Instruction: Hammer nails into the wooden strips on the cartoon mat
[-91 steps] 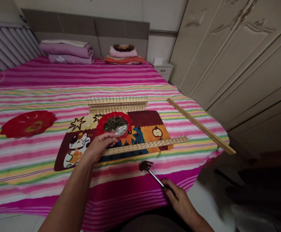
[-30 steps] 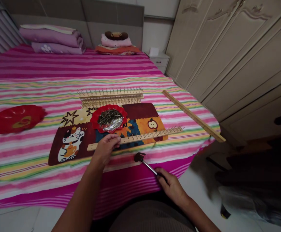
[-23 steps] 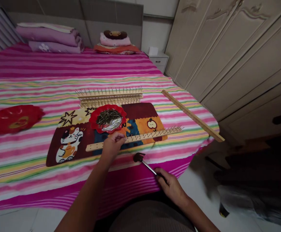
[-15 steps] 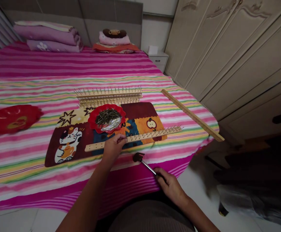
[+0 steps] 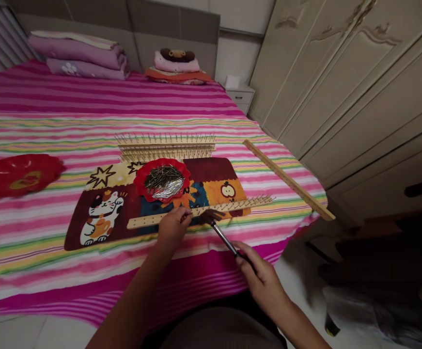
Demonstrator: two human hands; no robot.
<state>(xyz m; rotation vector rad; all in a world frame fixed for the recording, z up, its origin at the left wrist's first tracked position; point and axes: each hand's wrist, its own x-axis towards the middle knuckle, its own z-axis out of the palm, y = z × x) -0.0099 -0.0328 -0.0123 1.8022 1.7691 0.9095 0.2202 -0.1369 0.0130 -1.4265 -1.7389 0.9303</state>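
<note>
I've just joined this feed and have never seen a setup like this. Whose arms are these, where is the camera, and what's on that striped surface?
There's no machine here. These are a person's two bare hands, seen from a single camera worn on the head, looking forward and down.

The left hand is at a pale wooden strip studded with nails; whether its fingers pinch a nail is too small to tell. The right hand grips a small hammer with a metal shaft, its dark head at the strip.

Below them are a striped pink bed cover and a cat-patterned fabric mat. On the mat sits a red scalloped dish of loose nails. More nailed wooden strips lie beyond it.
</note>
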